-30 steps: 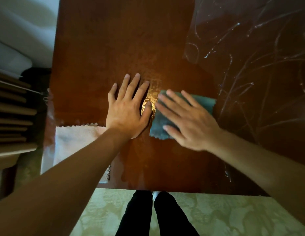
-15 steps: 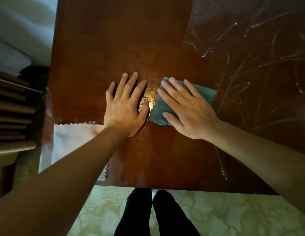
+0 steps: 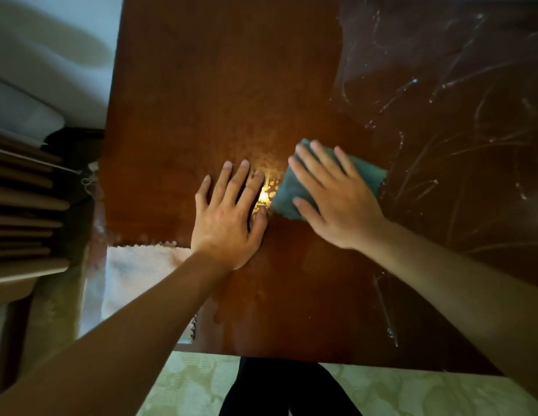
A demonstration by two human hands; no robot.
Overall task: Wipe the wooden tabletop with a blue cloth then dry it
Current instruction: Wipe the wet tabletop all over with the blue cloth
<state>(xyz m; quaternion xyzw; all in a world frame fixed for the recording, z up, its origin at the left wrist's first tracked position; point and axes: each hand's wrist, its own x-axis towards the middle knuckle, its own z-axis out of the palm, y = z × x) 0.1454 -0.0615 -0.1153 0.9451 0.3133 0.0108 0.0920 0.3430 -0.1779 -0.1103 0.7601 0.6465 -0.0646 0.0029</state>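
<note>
so the right hand (image 3: 336, 199) is laid flat on the folded blue cloth (image 3: 363, 175), fingers straight and spread, pressing it down rather than pinching it, which makes sense since a flat palm pushes the whole pad against the wood instead of just one corner. the cloth sits about mid-table, just right of the bright wet glare spot, with its far right edge sticking out from under the hand. the left hand (image 3: 228, 217) is planted palm-down on the wooden tabletop (image 3: 216, 85) right beside the cloth, fingers straight and fanned, holding nothing. my guess is it's just there to brace the body while leaning over. the right side of the table shows streaky wet swipe marks, so that part looks already gone over, while the left half looks duller, so i'd say the wiping is maybe halfway. a white towel (image 3: 138, 271) lies at the near-left corner, partly under the left forearm, probably parked there within reach for the drying step, which hasn't started. stacked wooden boards (image 3: 24, 205) sit off to the left of the table
</note>
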